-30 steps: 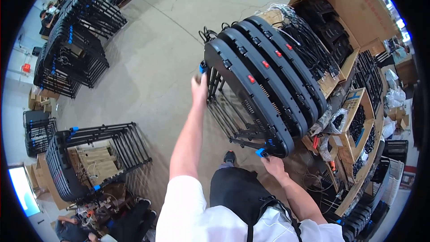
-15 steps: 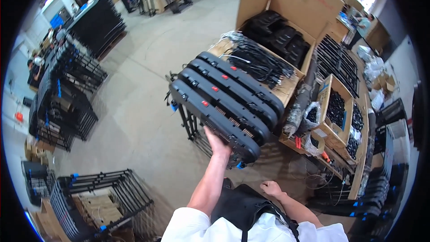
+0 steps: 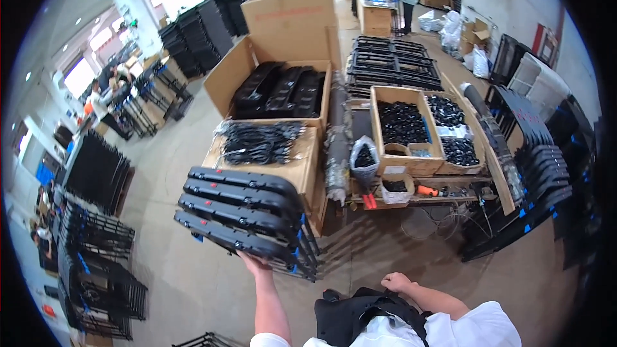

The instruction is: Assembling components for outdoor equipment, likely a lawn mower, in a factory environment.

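Several long black frames with rounded plastic housings stand side by side in a row, left of centre, with small red parts on their upper faces. My left hand grips the lower edge of the nearest housing; its fingertips are hidden beneath it. Dark legs with blue bits reach down from the row's right end. My right hand is curled into a loose fist in front of my body, touching none of the frames. Nothing shows in it.
Beyond the frames, a wooden surface bears a bundle of black cables. A large cardboard box holds black moulded parts. Right of it stands a bench with boxes of small black parts and an orange-handled tool. Another person stands far back.
The view has swung to the right, so the frames now sit further left and the bench is nearer the middle. My left hand stays on the nearest frame; my right stays curled.
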{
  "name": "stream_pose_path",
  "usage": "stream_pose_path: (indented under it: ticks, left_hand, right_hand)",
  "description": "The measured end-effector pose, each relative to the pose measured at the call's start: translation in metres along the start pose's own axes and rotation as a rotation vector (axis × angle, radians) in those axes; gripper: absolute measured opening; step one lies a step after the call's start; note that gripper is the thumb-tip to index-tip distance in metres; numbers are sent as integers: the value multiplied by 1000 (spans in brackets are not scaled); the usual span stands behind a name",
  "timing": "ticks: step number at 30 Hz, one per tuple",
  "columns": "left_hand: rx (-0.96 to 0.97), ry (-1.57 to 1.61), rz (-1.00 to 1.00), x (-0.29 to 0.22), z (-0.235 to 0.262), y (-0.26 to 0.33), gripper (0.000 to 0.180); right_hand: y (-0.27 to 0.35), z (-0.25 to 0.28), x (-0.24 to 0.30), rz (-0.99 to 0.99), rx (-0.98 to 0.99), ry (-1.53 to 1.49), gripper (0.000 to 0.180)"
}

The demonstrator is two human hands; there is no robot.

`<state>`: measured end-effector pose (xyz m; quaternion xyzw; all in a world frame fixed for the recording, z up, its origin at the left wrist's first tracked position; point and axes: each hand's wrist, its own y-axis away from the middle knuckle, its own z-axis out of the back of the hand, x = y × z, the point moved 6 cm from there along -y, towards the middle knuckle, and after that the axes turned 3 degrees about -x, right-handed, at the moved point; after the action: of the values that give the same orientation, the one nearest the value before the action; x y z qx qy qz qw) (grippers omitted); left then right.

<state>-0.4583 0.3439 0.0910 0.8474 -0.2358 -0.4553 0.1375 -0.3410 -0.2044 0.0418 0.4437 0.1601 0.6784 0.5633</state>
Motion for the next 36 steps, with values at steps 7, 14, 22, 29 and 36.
stream_pose_path:
  ticks: [7,14,22,29,36]
  left_hand:
    - [176,-1433,578,168,223,140,35]
    - [723,-1791,463,257,170,200,36]
    - [493,-1423,461,361,-65,179,23]
    - [834,-1616,552,511,-189,253,24]
    - [1276,-1881,713,608,-244,324,32]
  right_hand:
    - [9,42,-146,-98,-114,-202,41]
    - [64,78,-324,-378,-241,-471,36]
    - [120,59,-464,-663,-283,-623,37]
    - [108,80,-470,-702,-565,-790,39]
    - [147,317,-498,-566,-1359,-1017,32]
